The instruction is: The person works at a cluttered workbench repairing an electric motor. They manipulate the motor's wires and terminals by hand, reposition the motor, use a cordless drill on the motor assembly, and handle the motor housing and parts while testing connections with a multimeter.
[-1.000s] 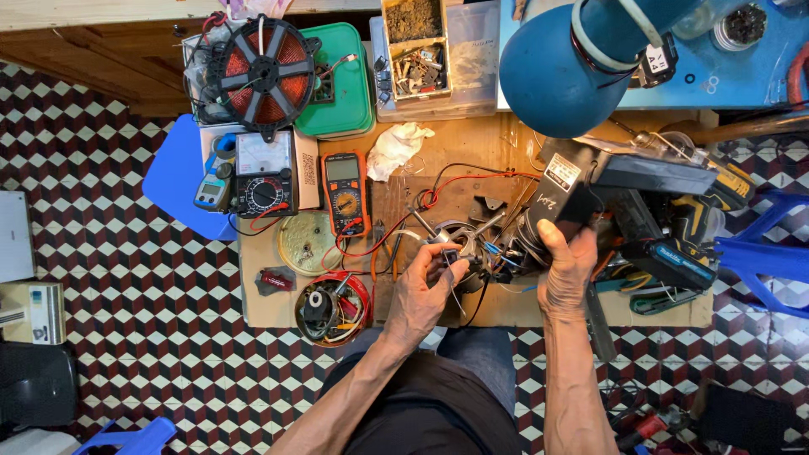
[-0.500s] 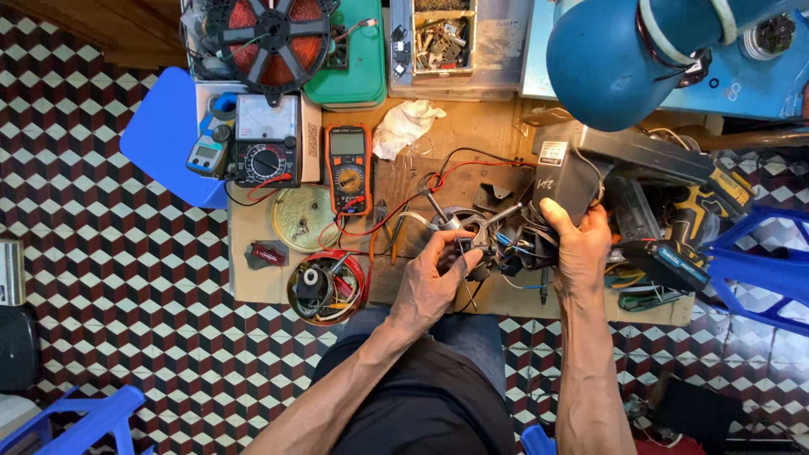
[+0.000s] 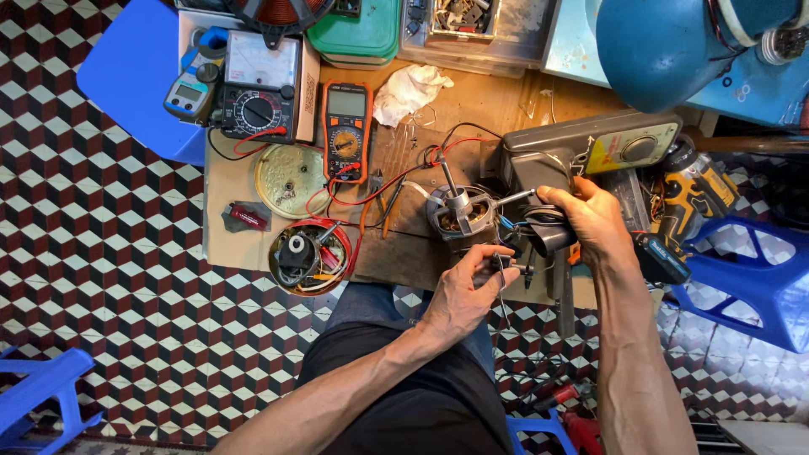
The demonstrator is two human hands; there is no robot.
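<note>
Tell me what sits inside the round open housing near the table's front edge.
Inside the round housing sit a black cylindrical part and red, yellow and black wires. Whatever lies beneath them is covered, so the housing's floor cannot be seen.
</note>
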